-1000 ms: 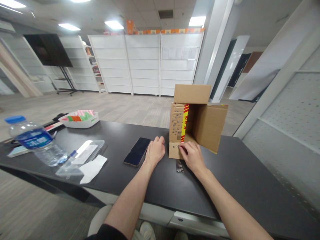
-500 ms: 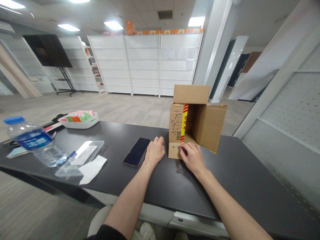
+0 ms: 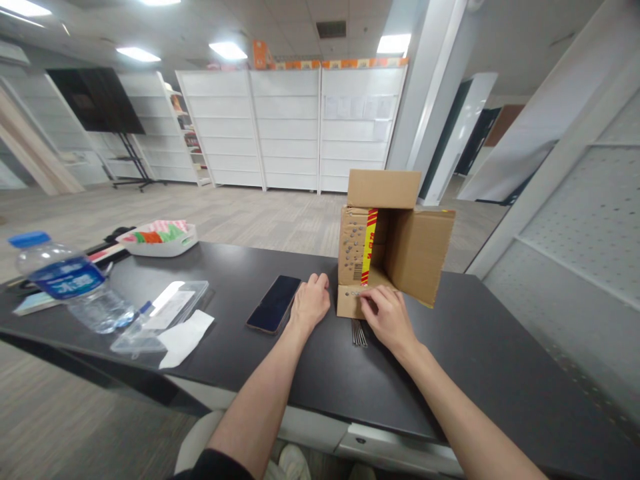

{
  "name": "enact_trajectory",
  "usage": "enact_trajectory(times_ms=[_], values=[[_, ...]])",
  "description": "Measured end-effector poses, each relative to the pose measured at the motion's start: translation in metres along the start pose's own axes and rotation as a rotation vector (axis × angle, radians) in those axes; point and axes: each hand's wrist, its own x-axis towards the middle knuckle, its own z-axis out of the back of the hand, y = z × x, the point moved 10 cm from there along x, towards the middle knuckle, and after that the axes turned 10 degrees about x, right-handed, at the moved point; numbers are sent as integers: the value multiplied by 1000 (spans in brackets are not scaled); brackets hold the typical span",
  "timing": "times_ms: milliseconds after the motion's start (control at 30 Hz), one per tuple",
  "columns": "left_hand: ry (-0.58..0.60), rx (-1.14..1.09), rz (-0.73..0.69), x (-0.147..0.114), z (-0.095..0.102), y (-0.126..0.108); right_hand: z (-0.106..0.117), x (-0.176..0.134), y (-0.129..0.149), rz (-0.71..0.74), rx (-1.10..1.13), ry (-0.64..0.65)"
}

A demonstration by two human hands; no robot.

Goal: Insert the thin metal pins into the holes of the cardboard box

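Observation:
An open cardboard box [image 3: 352, 260] stands on the dark desk, its mouth facing me, with dark round spots and a red-and-yellow tape strip on its front. Small round marks or heads sit in a row on its lower flap [image 3: 345, 307]. At this flap, my right hand [image 3: 387, 313] is closed in a pinch; what lies between thumb and fingers is too small to make out. Several thin metal nails or screws [image 3: 358, 332] lie in a bundle just below the flap. My left hand [image 3: 311, 301] rests on the desk with its fingers curled in, between the phone [image 3: 274, 304] and the box.
On the left are a water bottle [image 3: 75, 283] lying tilted, a clear plastic case [image 3: 170, 307] and a white paper piece [image 3: 187, 339]. A white basket [image 3: 165, 248] with colourful packets stands at the desk's far edge. White shelving [image 3: 285, 127] lines the back.
Hardly anything differs. My right hand stays at the lower flap, shifted very slightly to the right; my left hand has not moved.

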Motion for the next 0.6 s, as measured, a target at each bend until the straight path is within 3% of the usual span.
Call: enact_trajectory(times_ms=[367, 600], values=[[-4, 1, -1, 1, -1, 1, 8, -12, 22, 15, 107, 140], [-11, 10, -10, 1, 0, 0, 1, -28, 37, 53, 187, 264]])
